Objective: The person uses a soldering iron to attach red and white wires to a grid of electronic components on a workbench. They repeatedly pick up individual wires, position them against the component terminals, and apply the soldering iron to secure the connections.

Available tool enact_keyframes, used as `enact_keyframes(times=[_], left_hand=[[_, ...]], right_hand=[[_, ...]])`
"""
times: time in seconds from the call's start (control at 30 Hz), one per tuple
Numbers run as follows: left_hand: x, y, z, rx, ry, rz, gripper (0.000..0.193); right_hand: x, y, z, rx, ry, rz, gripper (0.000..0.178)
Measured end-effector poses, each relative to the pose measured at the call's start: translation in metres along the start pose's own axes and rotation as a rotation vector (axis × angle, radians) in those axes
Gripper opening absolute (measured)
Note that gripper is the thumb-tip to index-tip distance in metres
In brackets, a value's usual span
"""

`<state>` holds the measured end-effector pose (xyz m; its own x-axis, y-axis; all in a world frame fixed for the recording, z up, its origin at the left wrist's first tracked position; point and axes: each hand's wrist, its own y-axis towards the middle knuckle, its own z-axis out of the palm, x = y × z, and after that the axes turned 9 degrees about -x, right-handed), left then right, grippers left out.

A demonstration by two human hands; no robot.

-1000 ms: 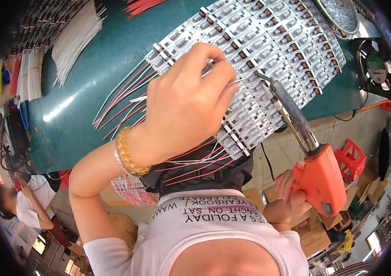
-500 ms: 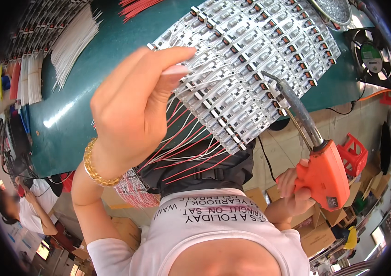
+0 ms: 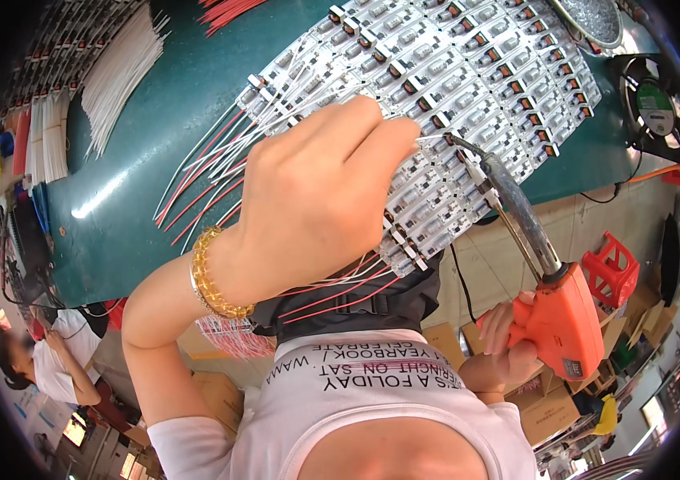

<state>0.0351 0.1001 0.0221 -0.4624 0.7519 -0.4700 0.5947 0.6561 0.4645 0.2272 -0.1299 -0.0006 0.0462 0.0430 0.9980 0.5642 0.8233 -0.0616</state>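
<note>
Over a sheet of small circuit boards (image 3: 508,84), my left hand (image 3: 316,180) is closed in a pinch. From its fingertips a short piece of white wire (image 3: 433,137) reaches the tip of a soldering gun. My right hand (image 3: 508,344) wraps round the orange handle of that soldering gun (image 3: 560,320), whose dark metal tip meets one of the boards. Red and white wires (image 3: 204,180) stick out from the sheet's left side, and more hang off its near edge. My left hand hides part of the boards.
A bundle of white wires (image 3: 120,80) and red wires (image 3: 224,12) lie on the green table (image 3: 116,232). At the far right are a metal dish (image 3: 592,20) and a black fan (image 3: 652,108). A red stool (image 3: 610,268) stands on the floor. Another person (image 3: 52,360) sits at the left.
My left hand has moved right and slightly nearer, bringing the white wire to the soldering tip. The soldering gun has shifted slightly, its handle a little lower. More wires now show at the sheet's left.
</note>
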Motion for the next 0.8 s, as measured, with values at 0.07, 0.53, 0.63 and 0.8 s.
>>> enact_keyframes(times=[0.07, 0.53, 0.63, 0.8], left_hand=[[0.002, -0.003, 0.002, -0.031, 0.033, 0.026, 0.013], [-0.005, -0.004, 0.022, -0.046, -0.082, -0.124, 0.014], [-0.005, -0.003, 0.021, -0.03, -0.064, -0.14, 0.014], [-0.006, -0.002, 0.022, -0.04, -0.032, -0.144, 0.015]], right_hand=[[-0.004, -0.002, -0.004, 0.004, -0.025, -0.007, 0.074], [-0.011, -0.015, -0.019, 0.02, -0.191, -0.028, 0.068], [-0.015, -0.017, -0.023, 0.027, -0.227, -0.026, 0.067], [-0.019, -0.024, -0.03, 0.025, -0.338, -0.003, 0.065]])
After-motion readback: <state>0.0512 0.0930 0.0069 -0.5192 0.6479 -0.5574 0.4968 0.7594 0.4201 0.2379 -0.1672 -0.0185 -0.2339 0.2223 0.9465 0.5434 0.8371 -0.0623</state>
